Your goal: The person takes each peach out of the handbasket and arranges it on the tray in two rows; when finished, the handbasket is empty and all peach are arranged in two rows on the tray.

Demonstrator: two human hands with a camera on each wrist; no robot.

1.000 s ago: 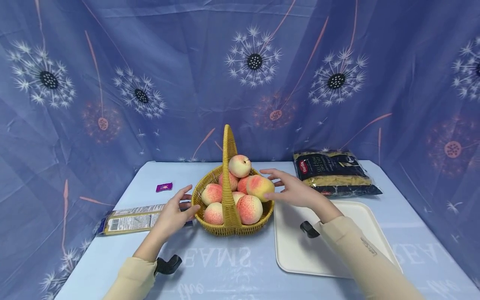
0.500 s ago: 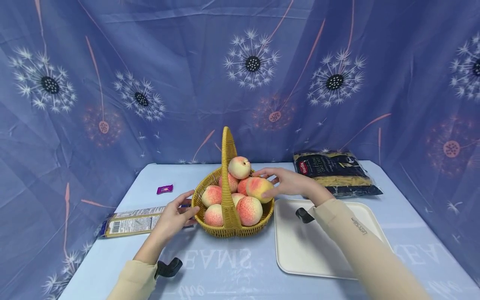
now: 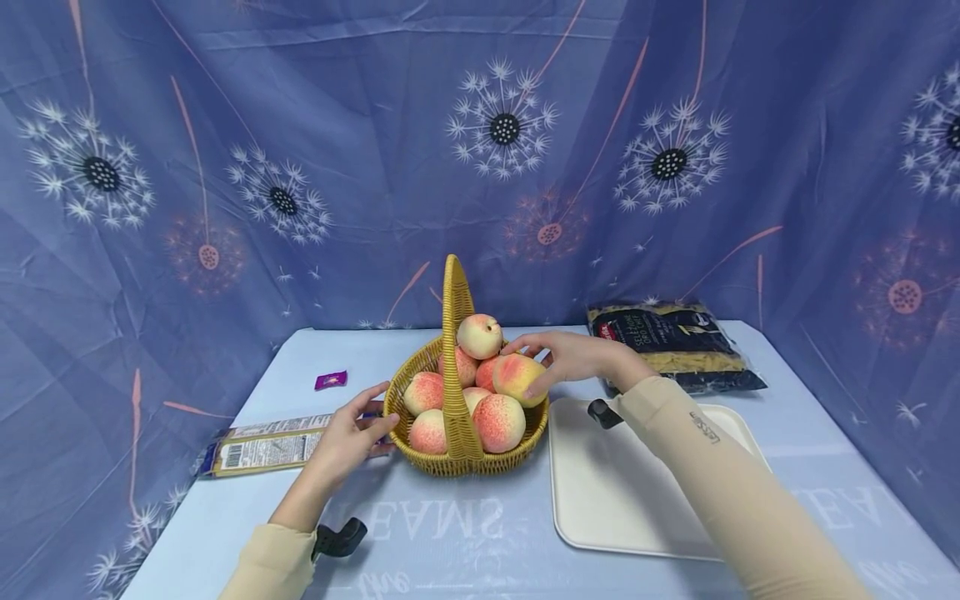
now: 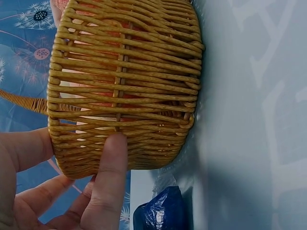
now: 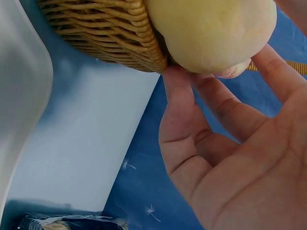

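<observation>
A yellow wicker basket [image 3: 465, 462] with a tall handle stands mid-table, filled with several pink-and-cream peaches. My left hand [image 3: 347, 437] rests at its left side, thumb at the rim and fingers spread fairly straight; one fingertip [image 4: 115, 143] presses the woven wall in the left wrist view. At the right side of the basket, my right hand [image 3: 581, 360] holds a yellow-and-red peach [image 3: 517, 377] between thumb and fingers. That peach still sits among the others at the rim. In the right wrist view, fingers [image 5: 223, 100] reach round its pale underside [image 5: 211, 33].
A cream tray [image 3: 600, 508] lies right of the basket, under my right forearm. Behind it is a dark pasta bag [image 3: 667, 337]. A long flat pasta packet [image 3: 262, 446] lies at left, partly behind my left hand, and a small purple wrapped sweet [image 3: 331, 380] lies farther back.
My right hand has moved left and closed in round the yellow-and-red peach. My left hand has edged slightly in against the basket. The basket and the other things stay in place.
</observation>
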